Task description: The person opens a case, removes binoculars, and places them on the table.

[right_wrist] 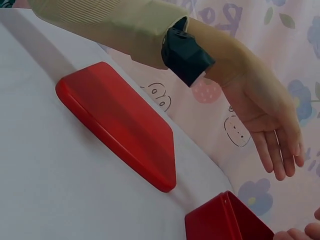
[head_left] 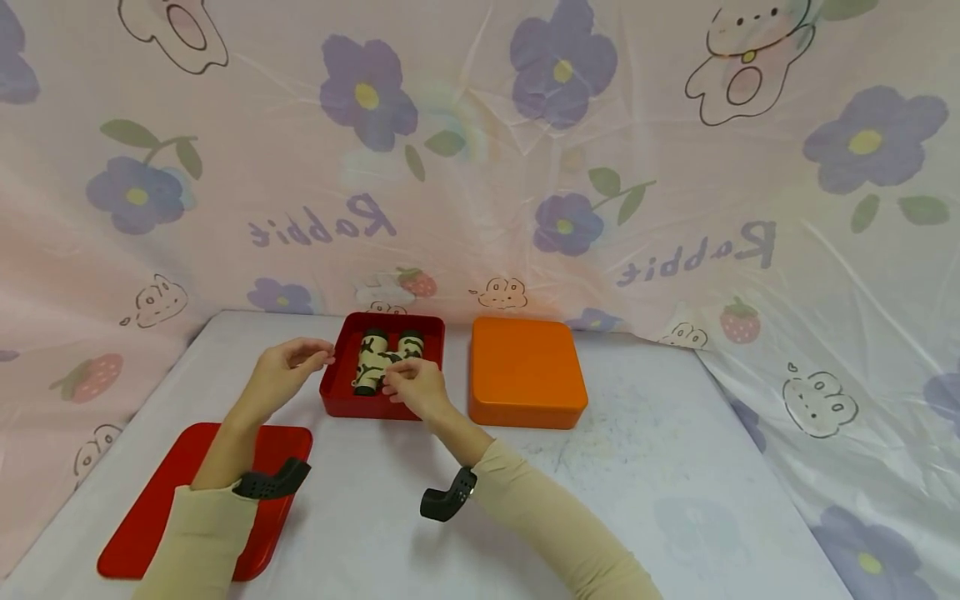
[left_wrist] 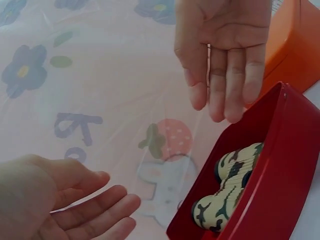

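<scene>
In the head view, camouflage-patterned tan, green and black binoculars (head_left: 371,360) lie inside the lidless square red box (head_left: 371,407), 2 barrels running near-to-far. The right hand (head_left: 420,387), nearer them, is over the box's near right part; the left hand (head_left: 285,371) is beside its left wall.

In the left wrist view, the right fingers, extended and holding nothing, hang apart from the binoculars.

In the right wrist view, the left fingers, also extended and holding nothing, hang above the box.
</scene>
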`<state>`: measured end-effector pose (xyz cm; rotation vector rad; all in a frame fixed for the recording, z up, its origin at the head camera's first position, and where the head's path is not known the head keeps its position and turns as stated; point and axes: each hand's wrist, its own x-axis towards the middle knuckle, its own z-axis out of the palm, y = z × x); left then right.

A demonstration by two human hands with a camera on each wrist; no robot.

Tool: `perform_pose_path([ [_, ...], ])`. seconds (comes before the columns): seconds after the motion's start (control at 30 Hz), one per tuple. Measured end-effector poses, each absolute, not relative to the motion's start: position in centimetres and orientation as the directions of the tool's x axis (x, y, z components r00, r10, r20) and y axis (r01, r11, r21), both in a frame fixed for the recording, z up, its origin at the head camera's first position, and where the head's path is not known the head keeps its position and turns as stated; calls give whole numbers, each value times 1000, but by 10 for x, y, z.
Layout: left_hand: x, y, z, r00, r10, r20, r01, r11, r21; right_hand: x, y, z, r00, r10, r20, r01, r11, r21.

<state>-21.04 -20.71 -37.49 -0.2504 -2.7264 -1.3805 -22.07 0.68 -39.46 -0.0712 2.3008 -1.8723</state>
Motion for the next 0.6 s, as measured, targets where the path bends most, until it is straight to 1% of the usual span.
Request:
perform_pose_path([
  [0.1, -213, -202, -376, -981, 99, 165, 192, 566, 802, -225, 9, -395, -983, -138, -125, 95, 206, -974],
  [0.37, -222, -190, -380, -978, 81, 191, 203, 549, 811, -235, 12, -397, -990, -88, -110, 93, 177, -980],
  [0.47, -225, -185, -383, -973, 65, 221, 222, 530, 819, -238, 14, -398, -991, -65, -114, 99, 201, -975],
  [0.6, -229, -178, -387, -971, 59, 232, 228, 524, 821, -241, 16, -402, -993, -20, -116, 107, 257, -960],
])
